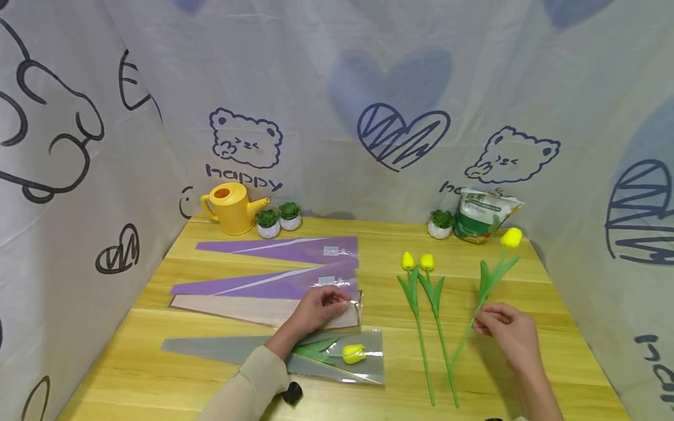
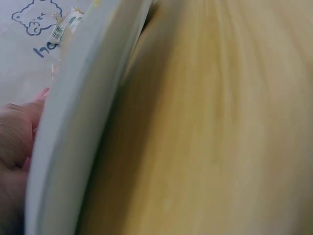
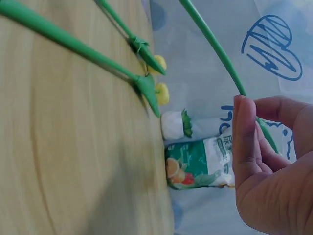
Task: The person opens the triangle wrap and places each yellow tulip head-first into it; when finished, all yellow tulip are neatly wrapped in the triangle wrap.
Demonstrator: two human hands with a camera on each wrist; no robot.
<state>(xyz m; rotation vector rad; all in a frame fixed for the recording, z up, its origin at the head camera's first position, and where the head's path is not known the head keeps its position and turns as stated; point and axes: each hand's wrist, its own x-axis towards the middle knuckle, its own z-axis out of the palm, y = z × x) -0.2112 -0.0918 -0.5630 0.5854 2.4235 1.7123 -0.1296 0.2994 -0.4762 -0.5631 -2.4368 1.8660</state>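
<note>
My left hand [image 1: 337,303] pinches the open end of a beige wrapper sleeve [image 1: 247,310] lying on the wooden table [image 1: 158,362]. In the blurred left wrist view, the sleeve's pale edge [image 2: 83,98] rises beside the hand [image 2: 14,142]. My right hand [image 1: 481,324] pinches the green stem of a yellow tulip [image 1: 511,237], held tilted with its flower up and away. The right wrist view shows the fingers [image 3: 244,132] round that stem [image 3: 210,36]. Two more yellow tulips [image 1: 416,292] lie on the table between the hands.
A grey sleeve holding a tulip [image 1: 354,353] lies just in front of the left hand. Two purple sleeves [image 1: 295,250] lie behind it. At the back stand a yellow watering can [image 1: 231,207], three small potted plants [image 1: 268,223] and a green bag [image 1: 481,215]. Printed cloth walls surround the table.
</note>
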